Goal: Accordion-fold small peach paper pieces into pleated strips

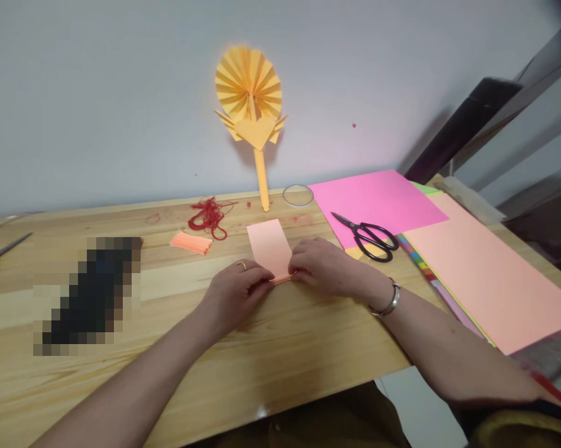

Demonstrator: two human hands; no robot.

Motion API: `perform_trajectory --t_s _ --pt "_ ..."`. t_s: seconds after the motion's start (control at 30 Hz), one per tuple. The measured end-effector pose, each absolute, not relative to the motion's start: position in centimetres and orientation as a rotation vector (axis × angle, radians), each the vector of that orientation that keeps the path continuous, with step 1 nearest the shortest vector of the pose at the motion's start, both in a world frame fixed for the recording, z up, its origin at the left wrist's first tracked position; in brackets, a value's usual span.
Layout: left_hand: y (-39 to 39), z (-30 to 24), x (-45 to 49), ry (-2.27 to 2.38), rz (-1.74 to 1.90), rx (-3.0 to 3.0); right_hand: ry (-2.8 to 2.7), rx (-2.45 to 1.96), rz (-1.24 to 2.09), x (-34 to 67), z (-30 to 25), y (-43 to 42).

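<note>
A strip of pale peach paper (269, 246) lies on the wooden table in front of me, its near end folded into a narrow pleat. My left hand (236, 289) pinches the left end of that fold. At the fold's right end, my right hand (324, 267) has its fingers closed on the paper. Beyond my left hand sits a small pleated stack of orange paper (191, 242). A tangle of red string (210, 216) lies just behind it.
A yellow paper fan (259, 134) leans against the wall. Black-handled scissors (368, 236) rest partly on a pink sheet (378, 202). Peach sheets (490, 274) lie at the right. A pixelated dark object (93, 292) and another tool (4, 252) are at the left.
</note>
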State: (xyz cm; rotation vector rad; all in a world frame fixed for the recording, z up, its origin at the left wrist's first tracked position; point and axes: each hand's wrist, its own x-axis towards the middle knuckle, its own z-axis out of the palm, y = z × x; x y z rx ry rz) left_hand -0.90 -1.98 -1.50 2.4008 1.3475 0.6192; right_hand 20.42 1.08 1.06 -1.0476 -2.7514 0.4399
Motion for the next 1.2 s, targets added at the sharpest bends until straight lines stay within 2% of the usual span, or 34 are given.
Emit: perform_trajectory --t_s 0.53,1.2 --pt "-1.9 -1.3 -1.4 1.323 0.437 2.484 -2.805 -1.106 0.473 20.2 1.3 1.1" --pt "-1.8 0.6 -2.0 1.219 0.142 2.296 -2.826 -1.122 0.650 20.3 1.6 0.6"
